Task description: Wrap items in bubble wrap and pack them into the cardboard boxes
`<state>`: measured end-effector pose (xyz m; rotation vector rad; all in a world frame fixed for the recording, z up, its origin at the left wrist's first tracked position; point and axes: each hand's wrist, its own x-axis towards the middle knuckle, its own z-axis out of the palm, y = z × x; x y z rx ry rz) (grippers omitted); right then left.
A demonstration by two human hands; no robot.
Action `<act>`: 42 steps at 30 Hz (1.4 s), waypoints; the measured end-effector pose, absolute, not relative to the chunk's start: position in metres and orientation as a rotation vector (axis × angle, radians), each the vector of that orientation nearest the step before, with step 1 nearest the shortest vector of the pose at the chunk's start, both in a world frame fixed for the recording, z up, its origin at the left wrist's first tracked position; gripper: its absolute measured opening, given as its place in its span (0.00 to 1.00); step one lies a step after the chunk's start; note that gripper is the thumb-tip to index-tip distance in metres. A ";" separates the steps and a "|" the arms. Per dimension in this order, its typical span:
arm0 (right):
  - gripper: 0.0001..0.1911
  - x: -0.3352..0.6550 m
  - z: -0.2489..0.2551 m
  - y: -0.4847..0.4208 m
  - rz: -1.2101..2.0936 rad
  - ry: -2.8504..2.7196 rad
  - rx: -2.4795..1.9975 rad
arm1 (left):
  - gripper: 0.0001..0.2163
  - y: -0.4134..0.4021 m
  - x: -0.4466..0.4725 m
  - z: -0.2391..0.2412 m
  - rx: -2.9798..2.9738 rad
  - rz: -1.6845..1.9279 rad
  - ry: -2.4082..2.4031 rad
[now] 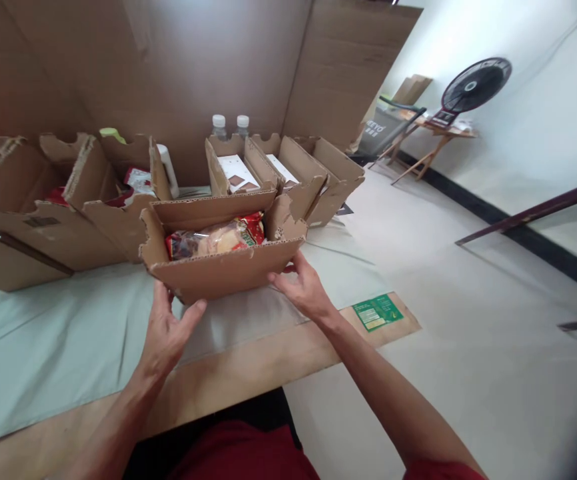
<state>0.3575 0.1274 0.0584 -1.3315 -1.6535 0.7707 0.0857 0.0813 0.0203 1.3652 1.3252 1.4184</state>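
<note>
A long open cardboard box (228, 272) is held between my two hands at the front of the table. Inside it lies a clear and red snack packet (226, 237) with pale, round pieces showing through the film. My left hand (168, 330) grips the box's near left corner, its fingers partly hidden under the bottom and the thumb in front. At the near right corner, my right hand (302, 290) holds the box with the thumb along the front and fingertips hidden beneath.
Behind stand several cardboard bins, some holding white boxes (238, 173) or red packets (136, 180). Two white-capped bottles (218, 123) rise behind them, against a tall cardboard panel (218, 60). A pale green cloth (68, 333) covers the table. A fan (476, 87) stands on a far small table.
</note>
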 end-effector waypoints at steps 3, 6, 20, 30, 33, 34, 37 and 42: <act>0.25 0.332 0.074 0.099 0.787 -1.699 -1.255 | 0.32 0.044 0.057 0.030 1.281 1.470 1.401; 0.25 0.309 0.094 0.094 0.773 -1.808 -1.157 | 0.28 0.034 0.038 0.054 1.198 1.650 1.460; 0.20 0.281 0.084 0.068 0.802 -1.730 -1.118 | 0.26 0.016 0.036 0.060 1.200 1.881 1.547; 0.19 0.332 0.056 0.041 0.498 -1.491 -1.407 | 0.28 0.070 0.087 0.042 1.458 1.611 1.367; 0.23 0.334 0.026 0.017 0.546 -1.519 -1.391 | 0.34 0.100 0.077 0.028 1.499 1.585 1.363; 0.24 0.334 0.017 0.014 0.561 -1.528 -1.377 | 0.36 0.106 0.071 0.023 1.521 1.578 1.400; 0.26 0.342 0.003 0.025 0.570 -1.445 -1.392 | 0.37 0.105 0.063 0.009 1.613 1.553 1.615; 0.32 0.362 -0.001 0.079 0.803 -1.358 -1.313 | 0.33 0.070 0.090 -0.013 1.854 1.505 1.628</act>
